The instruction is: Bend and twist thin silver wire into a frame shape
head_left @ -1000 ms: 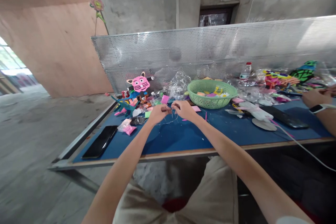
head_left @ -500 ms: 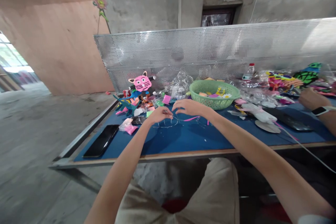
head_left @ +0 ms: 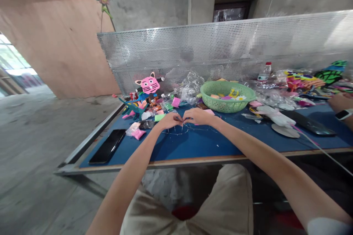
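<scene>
Over the middle of the blue table, my left hand point(head_left: 170, 120) and my right hand point(head_left: 200, 116) meet at their fingertips. Both pinch a thin, pale wire point(head_left: 178, 134) with small whitish bits along it. The wire loops below my fingers and trails right across the table; exactly what lies between the fingertips is too small to make out. Just left of my left hand lie a light green packet point(head_left: 159, 117) and a black packet point(head_left: 147, 124). A light green basket point(head_left: 217, 106) with colourful pieces stands behind and right of my right hand.
A phone point(head_left: 107, 146) lies at the left edge. Behind are a pink cat figure point(head_left: 149, 85), clay packets and clear plastic wrapping point(head_left: 190, 87) against a perforated metal screen point(head_left: 154, 51). At right are a bottle point(head_left: 264, 72), a dark phone-like object point(head_left: 310, 123) and another person's hand point(head_left: 340, 102).
My right hand has come down and left, from apart to touching my left fingertips at the wire. The camera view has shifted slightly.
</scene>
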`<state>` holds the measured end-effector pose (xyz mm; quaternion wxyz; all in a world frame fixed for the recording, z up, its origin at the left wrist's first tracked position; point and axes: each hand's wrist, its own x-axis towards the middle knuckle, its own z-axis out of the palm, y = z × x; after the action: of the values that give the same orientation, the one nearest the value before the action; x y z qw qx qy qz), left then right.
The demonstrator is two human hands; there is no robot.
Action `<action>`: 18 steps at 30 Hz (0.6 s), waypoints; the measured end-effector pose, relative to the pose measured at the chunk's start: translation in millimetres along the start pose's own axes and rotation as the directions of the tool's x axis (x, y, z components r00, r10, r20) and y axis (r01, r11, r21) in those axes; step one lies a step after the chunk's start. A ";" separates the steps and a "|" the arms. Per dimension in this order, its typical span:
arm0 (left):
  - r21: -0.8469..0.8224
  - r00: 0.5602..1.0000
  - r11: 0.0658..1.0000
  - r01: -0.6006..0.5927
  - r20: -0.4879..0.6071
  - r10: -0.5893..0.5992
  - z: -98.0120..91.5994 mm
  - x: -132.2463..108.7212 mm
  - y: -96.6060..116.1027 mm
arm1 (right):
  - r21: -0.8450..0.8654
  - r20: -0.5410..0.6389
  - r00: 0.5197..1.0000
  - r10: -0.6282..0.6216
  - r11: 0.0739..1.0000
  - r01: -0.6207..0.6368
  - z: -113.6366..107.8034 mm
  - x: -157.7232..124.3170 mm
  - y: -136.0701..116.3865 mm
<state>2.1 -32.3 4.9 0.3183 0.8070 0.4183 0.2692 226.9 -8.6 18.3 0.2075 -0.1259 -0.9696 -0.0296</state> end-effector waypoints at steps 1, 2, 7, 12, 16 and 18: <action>0.029 1.000 1.000 0.009 -0.002 -0.009 0.5 -0.3 0.2 | 0.001 -0.009 1.000 0.010 1.000 -0.010 2.0 -1.2 -0.7; 0.063 1.000 0.998 0.015 -0.006 -0.015 1.0 -0.7 0.5 | -0.001 -0.015 1.000 0.022 1.000 -0.022 4.0 -2.2 -1.3; 0.215 0.996 0.974 -0.078 -0.029 0.086 3.1 -3.1 2.4 | -0.046 -0.046 0.994 0.096 0.994 -0.098 9.9 -4.9 -1.8; 0.246 0.992 0.966 -0.076 -0.081 0.099 3.7 -3.2 4.9 | -0.044 -0.134 0.982 0.136 0.989 -0.143 10.6 -7.6 1.6; 0.245 0.989 0.967 -0.070 -0.111 0.100 4.9 -2.9 7.1 | -0.032 -0.183 0.973 0.139 0.989 -0.148 11.2 -9.5 3.4; 0.224 0.989 0.972 -0.074 -0.112 0.101 5.8 -2.6 7.8 | -0.024 -0.187 0.972 0.144 0.988 -0.151 11.2 -9.8 3.4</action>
<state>8.7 -39.6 6.5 0.1890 0.8367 0.4282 0.2843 232.0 -6.4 4.2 0.2957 -0.1980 -0.9335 -0.0439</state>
